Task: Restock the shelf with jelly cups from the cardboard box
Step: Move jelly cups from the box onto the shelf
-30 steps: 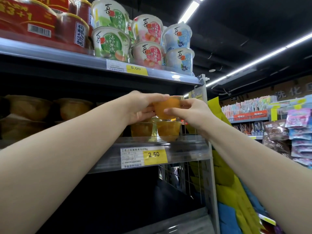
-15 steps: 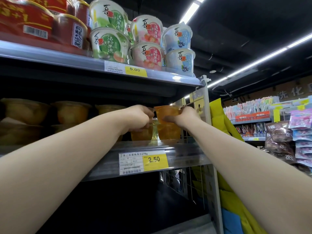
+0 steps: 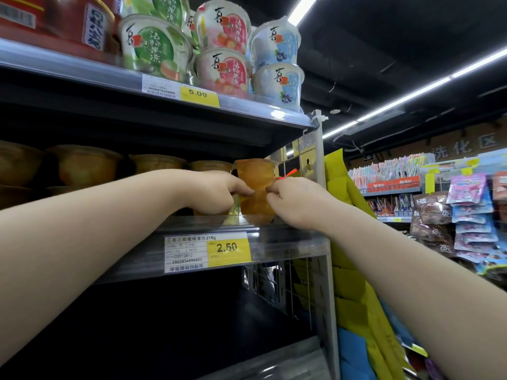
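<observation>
The jelly cup (image 3: 255, 174) sits one o'clock of the left hand (image 3: 219, 192), eleven of the right hand (image 3: 293, 201); both hands' curled fingertips pinch its base.

Ceiling light tubes (image 3: 301, 9) are supplying illumination from above right and are clipping to white against a near-black ceiling (image 3: 384, 37). Glare is forming on the upper shelf rail (image 3: 277, 115). The bay (image 3: 137, 133) beneath is falling into shadow, dimming the rear cups (image 3: 85, 165) to brown, while the front jelly cup (image 3: 255, 174) is catching light and glowing orange. Wide-angle distortion is bowing the shelf lines and enlarging the forearms (image 3: 82, 242) at the lower corners. Distant aisle goods (image 3: 466, 209) are rendering soft.
</observation>
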Demonstrator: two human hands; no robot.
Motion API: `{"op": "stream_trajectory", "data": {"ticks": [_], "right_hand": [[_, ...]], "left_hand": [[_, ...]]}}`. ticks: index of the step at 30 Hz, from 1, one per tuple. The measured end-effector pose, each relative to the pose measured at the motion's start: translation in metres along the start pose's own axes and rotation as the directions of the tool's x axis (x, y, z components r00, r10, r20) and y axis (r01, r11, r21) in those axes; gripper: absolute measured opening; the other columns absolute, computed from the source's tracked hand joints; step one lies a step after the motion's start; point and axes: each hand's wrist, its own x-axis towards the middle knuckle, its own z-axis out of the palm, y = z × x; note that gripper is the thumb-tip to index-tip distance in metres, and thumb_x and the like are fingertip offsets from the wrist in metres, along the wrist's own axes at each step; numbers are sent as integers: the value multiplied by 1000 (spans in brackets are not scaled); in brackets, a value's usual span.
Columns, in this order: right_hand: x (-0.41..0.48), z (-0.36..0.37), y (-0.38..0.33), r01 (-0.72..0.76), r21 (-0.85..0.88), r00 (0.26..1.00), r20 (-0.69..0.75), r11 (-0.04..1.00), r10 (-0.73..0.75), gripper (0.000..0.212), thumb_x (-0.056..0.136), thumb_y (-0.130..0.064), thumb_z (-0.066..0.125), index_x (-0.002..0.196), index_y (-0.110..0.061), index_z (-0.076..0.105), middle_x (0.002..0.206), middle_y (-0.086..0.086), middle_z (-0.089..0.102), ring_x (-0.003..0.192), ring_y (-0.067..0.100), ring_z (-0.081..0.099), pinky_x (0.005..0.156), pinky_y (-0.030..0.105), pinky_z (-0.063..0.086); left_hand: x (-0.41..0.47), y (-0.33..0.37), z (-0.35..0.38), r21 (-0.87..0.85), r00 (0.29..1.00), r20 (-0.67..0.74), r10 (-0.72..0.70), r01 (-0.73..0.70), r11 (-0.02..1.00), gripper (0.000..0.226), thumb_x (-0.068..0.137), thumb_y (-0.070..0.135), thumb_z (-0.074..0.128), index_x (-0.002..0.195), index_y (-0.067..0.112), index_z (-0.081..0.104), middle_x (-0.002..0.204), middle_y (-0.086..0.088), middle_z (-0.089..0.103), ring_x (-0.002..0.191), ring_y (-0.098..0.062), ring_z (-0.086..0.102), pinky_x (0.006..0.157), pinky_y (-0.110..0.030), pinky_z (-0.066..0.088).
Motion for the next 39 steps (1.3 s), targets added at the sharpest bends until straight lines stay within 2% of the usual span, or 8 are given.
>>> {"op": "stream_trajectory", "data": {"ticks": [9, 16, 19, 22, 27, 31, 35, 39], "right_hand": [[21, 3, 1, -104, 80, 968, 236, 991, 83, 36, 103, -32, 25, 73, -20, 43, 84, 3, 42, 93, 21, 40, 80, 28, 31], [27, 2, -10, -181, 121, 933, 335, 976, 131, 38, 104, -21, 27, 129, -6, 52, 118, 17, 49, 109, 26, 47, 95, 34, 37], [28, 5, -12, -215, 158, 925, 350, 964, 150, 40, 104, -20, 27, 133, -2, 49, 124, 17, 52, 109, 23, 46, 103, 35, 35], [23, 8, -9, -192, 140, 960, 232, 971, 156, 36, 104, -25, 28, 106, -7, 60, 96, 9, 53, 102, 26, 50, 86, 33, 40], [-3, 9, -12, -141, 180, 988, -29, 973, 149, 41, 100, -37, 29, 103, -10, 61, 93, 8, 61, 90, 25, 56, 70, 32, 43], [-35, 14, -41, -113, 204, 987, -92, 972, 134, 46, 102, -42, 27, 126, -18, 58, 122, 7, 61, 114, 26, 53, 93, 38, 45], [-65, 32, -78, -62, 178, 976, -196, 982, 97, 53, 102, -45, 25, 149, -22, 32, 156, 5, 29, 145, 22, 21, 117, 39, 19], [-96, 49, -123, -33, 285, 972, -213, 958, 97, 56, 101, -46, 29, 153, -28, 17, 161, 1, 8, 148, 19, 1, 118, 37, 8]], "left_hand": [[7, 3, 4, 15, 995, 86, -52, 51, 999, 62, 95, 4, 41, 152, 22, 23, 159, 4, 18, 146, -13, 16, 117, -27, 12], [0, -2, 4, -1, 987, -73, -144, 144, 990, 52, 94, 9, 44, 145, 17, 39, 147, -5, 42, 133, -22, 41, 110, -32, 35], [-2, -1, 5, 2, 985, -98, -142, 143, 990, 51, 94, 8, 43, 144, 16, 41, 145, -5, 45, 130, -23, 44, 107, -32, 38], [-7, 2, 6, -16, 982, -141, -122, 121, 993, 49, 93, 6, 43, 142, 15, 45, 142, -6, 48, 128, -22, 46, 106, -32, 40], [-42, 5, -3, -77, 951, -305, -48, 25, 997, 39, 96, 20, 47, 134, 20, 55, 138, 0, 53, 126, -17, 47, 103, -28, 37], [-95, -4, -2, 6, 949, -314, -35, 38, 999, 36, 99, 34, 44, 129, 23, 59, 130, 4, 58, 118, -16, 52, 96, -27, 41], [-147, -27, 12, 246, 936, -350, -15, 107, 963, 46, 98, 48, 37, 136, 26, 50, 131, 2, 57, 117, -21, 54, 95, -38, 47], [-197, -61, 31, 381, 897, -441, 26, 161, 911, 63, 96, 55, 27, 152, 27, 20, 154, 3, 33, 140, -19, 31, 114, -42, 22]]}}
